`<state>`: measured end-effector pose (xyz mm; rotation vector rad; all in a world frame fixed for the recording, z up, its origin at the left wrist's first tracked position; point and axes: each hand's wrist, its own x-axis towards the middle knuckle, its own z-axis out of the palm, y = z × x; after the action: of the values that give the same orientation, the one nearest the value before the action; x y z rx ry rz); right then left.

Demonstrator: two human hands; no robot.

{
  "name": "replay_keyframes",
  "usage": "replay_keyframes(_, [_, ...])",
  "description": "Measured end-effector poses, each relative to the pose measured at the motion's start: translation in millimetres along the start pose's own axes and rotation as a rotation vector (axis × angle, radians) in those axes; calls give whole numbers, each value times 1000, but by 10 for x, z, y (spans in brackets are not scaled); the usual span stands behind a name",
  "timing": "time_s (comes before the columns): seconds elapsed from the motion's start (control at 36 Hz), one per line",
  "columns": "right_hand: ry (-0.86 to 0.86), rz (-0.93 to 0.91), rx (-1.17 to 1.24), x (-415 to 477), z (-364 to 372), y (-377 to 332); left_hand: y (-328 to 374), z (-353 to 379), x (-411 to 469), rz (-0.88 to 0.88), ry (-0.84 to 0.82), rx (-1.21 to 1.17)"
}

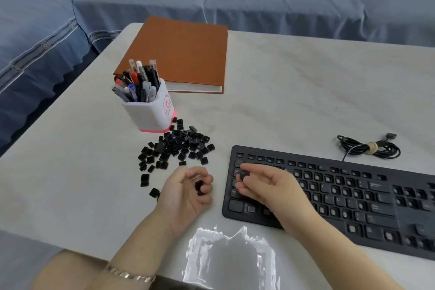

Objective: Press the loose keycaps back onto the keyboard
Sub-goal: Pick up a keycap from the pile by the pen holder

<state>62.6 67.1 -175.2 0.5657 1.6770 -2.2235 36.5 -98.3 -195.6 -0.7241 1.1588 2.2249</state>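
- Head view, far left: a blue-covered sofa (pixel 35 30) runs along the left and back edges of the table.
- A white pen holder (pixel 150 113) with a pink base stands on the pale table (pixel 306 101), packed with pens. Behind it lies a closed brown book (pixel 183 54).
- Just right of the holder and nearer the person, the loose keycaps (pixel 179 146) lie in a scattered black pile on the table, with a few strays trailing to the near left.
- The left hand (pixel 186 193) rests on the table just in front of the pile, palm turned up, its fingers curled round some black caps (pixel 200 187). A bracelet (pixel 129 274) circles the wrist.
- The right hand (pixel 268 186) is over the keyboard's left end, thumb and fingertips pinching a single keycap (pixel 243 174). Whether the cap touches the board cannot be told.
- The black keyboard (pixel 341 195) lies slantwise on the right of the table. Many of its sockets are bare and some keys are seated.
- Behind the keyboard lies its coiled black cable (pixel 369 148), tied with a band.
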Motion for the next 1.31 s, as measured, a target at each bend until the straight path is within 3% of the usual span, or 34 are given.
replay_keyframes(0.19, [13,-193,-22,-261,-208,-168,-120,280,-171,263,-7,539])
replay_keyframes(0.5, [40,-471,-384,-438,-456,-190,-236,710,-388,456,-121,716])
replay_keyframes(0.81, [69,-579,-728,-436,-599,10,-390,740,-391,425,-144,843])
replay_keyframes(0.97, [121,-590,-796,-437,-717,125,-495,739,-333,341,-146,891])
replay_keyframes(1.17, [173,-462,-877,-431,-994,265,-663,713,-241,137,15,773])
replay_keyframes(1.31, [291,-371,-848,-422,-1284,264,-713,730,-215,137,44,700])
